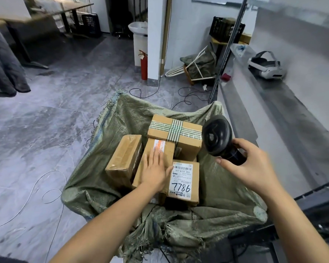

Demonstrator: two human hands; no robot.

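Forearms nearest, reaching over frayed near rim of green woven sack (122, 118). Left grip (154, 170) released, fingers straight, lying flat on middle carton (168, 150): plain brown cardboard, orange-white sticker at far end, tilted among others inside sack. Right grip (253, 168) grasping black scanner (217, 135) by handle, round head raised over sack's right side. Labelled carton (184, 179) marked "7786" touches middle carton's right edge; side carton (123, 156) left; strapped carton (176, 133) behind. Open floor (46, 130) left; grey ledge (273, 111) close right.
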